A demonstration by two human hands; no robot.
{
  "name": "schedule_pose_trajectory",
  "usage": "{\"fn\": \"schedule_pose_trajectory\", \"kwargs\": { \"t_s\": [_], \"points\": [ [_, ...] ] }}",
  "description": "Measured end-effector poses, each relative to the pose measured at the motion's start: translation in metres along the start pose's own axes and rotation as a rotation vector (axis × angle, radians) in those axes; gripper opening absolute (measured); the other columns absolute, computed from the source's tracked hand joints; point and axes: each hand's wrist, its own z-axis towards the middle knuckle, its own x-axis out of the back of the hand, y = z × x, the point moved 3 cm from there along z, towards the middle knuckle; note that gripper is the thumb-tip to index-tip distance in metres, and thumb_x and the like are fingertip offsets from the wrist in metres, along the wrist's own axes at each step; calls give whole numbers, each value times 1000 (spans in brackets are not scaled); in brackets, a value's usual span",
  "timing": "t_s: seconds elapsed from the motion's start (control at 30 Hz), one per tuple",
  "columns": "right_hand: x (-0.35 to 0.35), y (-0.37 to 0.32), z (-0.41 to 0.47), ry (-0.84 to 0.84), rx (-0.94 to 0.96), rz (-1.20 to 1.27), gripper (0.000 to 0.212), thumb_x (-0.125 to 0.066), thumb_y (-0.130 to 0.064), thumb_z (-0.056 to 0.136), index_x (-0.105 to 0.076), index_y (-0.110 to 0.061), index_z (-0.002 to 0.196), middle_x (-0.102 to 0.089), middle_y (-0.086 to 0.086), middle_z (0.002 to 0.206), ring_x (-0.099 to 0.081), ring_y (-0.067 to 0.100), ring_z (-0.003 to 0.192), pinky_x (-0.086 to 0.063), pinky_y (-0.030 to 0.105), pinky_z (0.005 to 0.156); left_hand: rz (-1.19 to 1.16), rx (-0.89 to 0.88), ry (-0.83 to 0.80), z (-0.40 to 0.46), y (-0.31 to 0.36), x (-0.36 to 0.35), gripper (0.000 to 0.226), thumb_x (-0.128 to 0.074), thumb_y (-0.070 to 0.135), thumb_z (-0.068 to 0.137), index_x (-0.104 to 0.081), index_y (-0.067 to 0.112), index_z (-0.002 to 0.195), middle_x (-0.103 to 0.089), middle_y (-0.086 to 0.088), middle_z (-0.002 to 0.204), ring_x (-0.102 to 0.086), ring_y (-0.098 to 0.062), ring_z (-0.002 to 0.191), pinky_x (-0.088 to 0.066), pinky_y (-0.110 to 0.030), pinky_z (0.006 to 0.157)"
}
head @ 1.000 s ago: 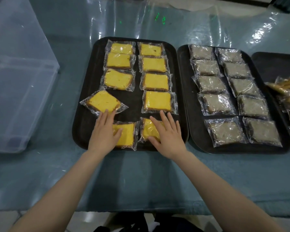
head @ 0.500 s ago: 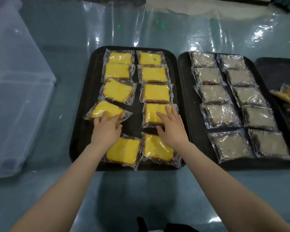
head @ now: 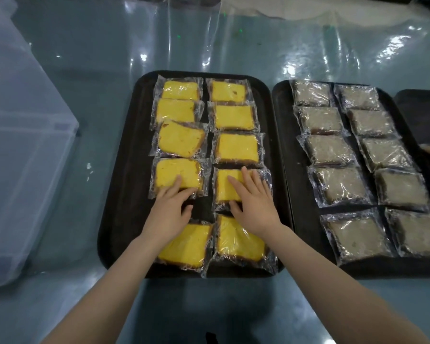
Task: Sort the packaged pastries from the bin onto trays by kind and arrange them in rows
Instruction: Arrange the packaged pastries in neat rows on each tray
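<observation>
We are squaring up the yellow cake rows on the middle tray (head: 124, 170). Our left hand (head: 168, 214) rests relaxed fingers on the fourth left-column packet (head: 176, 176); our right hand (head: 253, 207) lies flat on its right-column neighbour (head: 229, 186). The grey pastries (head: 363, 155) sit at three o'clock, the bin (head: 23, 145) at nine. Next, we judge, the tilted third packet (head: 180, 140) at twelve o'clock needs straightening.

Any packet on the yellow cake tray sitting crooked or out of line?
Mostly tidy. The third clear-wrapped yellow cake slice in the left column lies slightly rotated on the black plastic tray, its top edge slanting. The left hand and right hand rest on fourth-row packets.
</observation>
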Motion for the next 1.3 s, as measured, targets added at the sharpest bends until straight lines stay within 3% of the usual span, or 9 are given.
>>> {"fn": "schedule_pose_trajectory", "kwargs": {
  "t_s": [0.13,0.27,0.33,0.63,0.83,1.07,1.17,1.3],
  "points": [
    [2,-5,-3,37,-20,-66,63,-37,-46,98,-8,-33,153,13,1,160,25,20,142,15,43,113,28,-42,-24,-23,0,-10,60,-45,42,94,-16,40,146,6,15,155,9,-7,141,-9,-34,114],
    [0,-13,-16,39,1,-54,70,-22,-59,94,1,-29,153,19,-2,157,28,20,142,18,42,113,324,-53,-136,-52,2,-31,73,-5,71,82,21,38,142,30,-3,150,37,-18,134,21,-38,109],
    [-9,-20,-29,-13,20,-76,75,-12,-66,90,8,-30,152,23,-3,156,31,19,141,20,42,111,402,-53,-149,-61,1,-36,76,5,75,77,27,38,140,33,-7,149,39,-23,133,26,-42,106],
    [-25,-18,-65,-101,149,-271,78,-5,-71,89,10,-27,152,21,1,158,27,20,142,9,52,117,428,73,-62,-61,-9,-36,85,1,77,76,14,33,146,22,-14,154,31,-28,135,17,-51,107],
    [-23,-19,-66,-104,148,-310,91,-5,-82,80,9,-28,152,21,0,158,25,21,143,12,51,116,435,131,-46,-69,-5,-40,92,-7,82,73,14,30,147,16,-15,156,21,-33,141,10,-57,109],
    [-12,-26,-55,4,65,-201,82,-3,-80,83,8,-35,151,20,-3,159,28,18,143,19,49,111,351,39,32,-54,-2,-21,87,-6,79,75,24,33,142,29,-6,152,38,-21,133,22,-50,105],
    [0,-22,-33,12,42,-196,76,-12,-72,87,1,-34,152,15,-1,160,23,22,145,14,47,114,350,-9,38,-25,-1,-12,88,-9,80,74,24,34,142,30,-4,151,35,-21,135,18,-45,108],
    [2,-14,-22,-81,69,-171,74,-9,-70,86,-6,-37,152,4,-1,162,11,21,147,4,44,118,426,-36,-41,4,-3,-13,90,-12,80,74,12,33,147,23,-4,155,27,-27,139,15,-50,110]
  ]
}}
